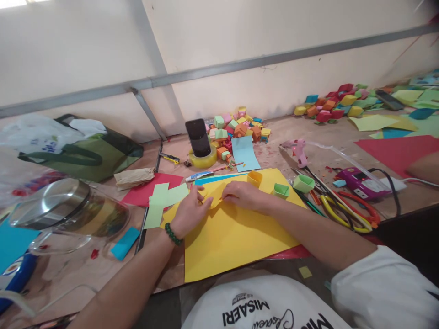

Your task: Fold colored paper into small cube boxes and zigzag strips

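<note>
Yellow paper is pinched in the right hand, left hand loosely curled, hold unclear; a jug contains amber liquid.

Both forearms reach forward; the left hand parts thumb from fingers; the right hand bends its fingers inward.

Single head-worn view, wide in angle: taken from the person's own eye level, facing forward and down across the worktop to the wall behind it. Near range at the lower edge, where the wearer's shirt front enters; middle range at frame centre, with left fingers and right fingers; wall farthest, its grey rail sloping up rightward across the frame.
</note>
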Demonstrator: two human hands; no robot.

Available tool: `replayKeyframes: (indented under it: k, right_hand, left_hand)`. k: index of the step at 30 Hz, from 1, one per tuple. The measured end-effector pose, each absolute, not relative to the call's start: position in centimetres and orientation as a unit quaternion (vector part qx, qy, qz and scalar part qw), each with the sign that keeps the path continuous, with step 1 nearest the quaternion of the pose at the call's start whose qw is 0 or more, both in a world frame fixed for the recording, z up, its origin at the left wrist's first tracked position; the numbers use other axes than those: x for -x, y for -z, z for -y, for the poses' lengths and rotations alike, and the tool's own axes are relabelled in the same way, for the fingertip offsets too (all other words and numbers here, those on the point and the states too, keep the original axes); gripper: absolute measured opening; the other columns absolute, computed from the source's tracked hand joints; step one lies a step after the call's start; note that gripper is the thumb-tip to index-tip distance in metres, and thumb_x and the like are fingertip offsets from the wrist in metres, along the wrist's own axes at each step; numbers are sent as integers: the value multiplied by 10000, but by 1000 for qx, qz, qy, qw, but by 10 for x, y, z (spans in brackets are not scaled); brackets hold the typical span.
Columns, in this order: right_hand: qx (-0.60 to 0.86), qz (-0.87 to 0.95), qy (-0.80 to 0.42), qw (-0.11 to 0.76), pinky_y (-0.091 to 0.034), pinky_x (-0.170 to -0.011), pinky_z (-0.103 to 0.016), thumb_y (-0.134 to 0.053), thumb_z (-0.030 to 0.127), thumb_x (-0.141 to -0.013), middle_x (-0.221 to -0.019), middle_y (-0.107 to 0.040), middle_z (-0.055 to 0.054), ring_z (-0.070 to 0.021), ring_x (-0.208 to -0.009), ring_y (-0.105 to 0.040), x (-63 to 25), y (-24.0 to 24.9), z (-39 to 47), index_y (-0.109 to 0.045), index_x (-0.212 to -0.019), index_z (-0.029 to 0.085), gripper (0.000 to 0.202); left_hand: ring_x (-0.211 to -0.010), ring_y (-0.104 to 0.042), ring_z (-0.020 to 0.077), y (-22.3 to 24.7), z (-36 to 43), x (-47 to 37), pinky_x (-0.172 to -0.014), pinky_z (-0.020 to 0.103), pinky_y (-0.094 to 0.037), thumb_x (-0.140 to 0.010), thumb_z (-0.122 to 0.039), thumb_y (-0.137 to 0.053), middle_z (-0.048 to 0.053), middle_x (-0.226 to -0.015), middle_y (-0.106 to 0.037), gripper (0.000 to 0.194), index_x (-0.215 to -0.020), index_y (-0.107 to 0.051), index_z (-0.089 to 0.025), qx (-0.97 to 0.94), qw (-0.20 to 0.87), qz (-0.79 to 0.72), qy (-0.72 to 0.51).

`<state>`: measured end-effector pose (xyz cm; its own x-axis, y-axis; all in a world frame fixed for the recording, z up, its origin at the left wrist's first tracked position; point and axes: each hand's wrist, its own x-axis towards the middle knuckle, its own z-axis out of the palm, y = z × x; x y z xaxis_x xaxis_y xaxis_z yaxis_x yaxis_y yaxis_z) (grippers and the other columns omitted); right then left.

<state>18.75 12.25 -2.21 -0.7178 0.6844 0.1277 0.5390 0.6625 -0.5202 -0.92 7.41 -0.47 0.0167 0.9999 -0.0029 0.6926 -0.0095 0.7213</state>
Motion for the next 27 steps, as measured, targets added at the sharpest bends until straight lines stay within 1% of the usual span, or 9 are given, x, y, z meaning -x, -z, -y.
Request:
replayKeyframes:
  k: [2, 4, 10, 13, 15, 18, 20, 24, 27]
  right_hand:
    - [347, 892, -241, 159, -448, -762, -296, -509, 132, -872, -900, -649, -68, -198, -903, -566, -186, 20, -124, -650, -858, 172, 147]
    - [361, 886, -246, 156, -444, -743, -297, -493, 131, -876, -885, -642, -69, -201, -889, -564, -185, 18, -123, -641, -891, 171, 154]
    - [402, 861, -268, 159, -446, -785, -300, -570, 179, -847, -906, -621, -47, -177, -859, -590, -183, 25, -126, -645, -1010, 201, 181]
    - [429, 833, -290, 195, -458, -805, -307, -648, 228, -800, -970, -626, -51, -175, -878, -598, -183, 35, -133, -591, -1139, 191, 346]
    - [452, 813, -304, 203, -469, -782, -308, -681, 253, -768, -984, -624, -58, -178, -864, -598, -182, 38, -136, -549, -1200, 172, 459]
    - [478, 800, -304, 198, -475, -789, -327, -696, 265, -739, -1075, -592, -93, -198, -908, -594, -180, 40, -137, -509, -1253, 162, 556]
    - [481, 802, -297, 192, -474, -808, -343, -698, 291, -729, -1171, -547, -117, -220, -973, -587, -179, 38, -134, -469, -1303, 183, 627]
    - [473, 816, -286, 169, -461, -856, -378, -747, 361, -659, -1288, -466, -135, -275, -1127, -525, -179, 30, -127, -321, -1421, 256, 880]
    - [462, 822, -291, 162, -448, -892, -397, -748, 348, -652, -1277, -466, -145, -287, -1155, -498, -180, 25, -125, -276, -1445, 233, 930]
  left_hand:
    - [-812, -621, 208, 8, -76, 15, -743, 353, -500, -745, -393, -648, 69, -934, -641, 384, -1045, -535, -182, -711, 152, -613, -308]
    - [-914, -601, 224, 13, -79, 19, -807, 355, -482, -730, -436, -676, 85, -1001, -637, 409, -1030, -565, -182, -755, 137, -566, -301]
    - [-660, -604, 157, 21, -79, 16, -628, 267, -451, -819, -323, -543, 13, -743, -666, 184, -902, -619, -178, -755, 257, -572, -194]
    - [-599, -576, 147, 21, -78, 13, -580, 252, -429, -824, -263, -509, -20, -642, -611, 169, -934, -604, -178, -742, 268, -591, -169]
    - [-634, -580, 155, 20, -77, 12, -602, 260, -444, -807, -236, -534, -15, -688, -600, 215, -1007, -588, -177, -749, 239, -598, -156]
    - [-838, -599, 193, 19, -73, 11, -728, 309, -483, -787, -194, -570, 58, -960, -592, 342, -1128, -555, -176, -782, 143, -589, -145]
    - [-916, -584, 211, 16, -70, 10, -780, 334, -485, -808, -163, -540, 83, -1044, -560, 309, -1113, -579, -190, -816, 99, -557, -121]
    - [-871, -581, 204, 9, -64, 10, -739, 307, -486, -822, -55, -439, 70, -927, -599, 309, -976, -658, -209, -882, 94, -461, -34]
    - [-863, -588, 210, 6, -60, 11, -738, 310, -486, -827, -40, -424, 85, -926, -629, 302, -910, -676, -187, -896, 86, -435, -9]
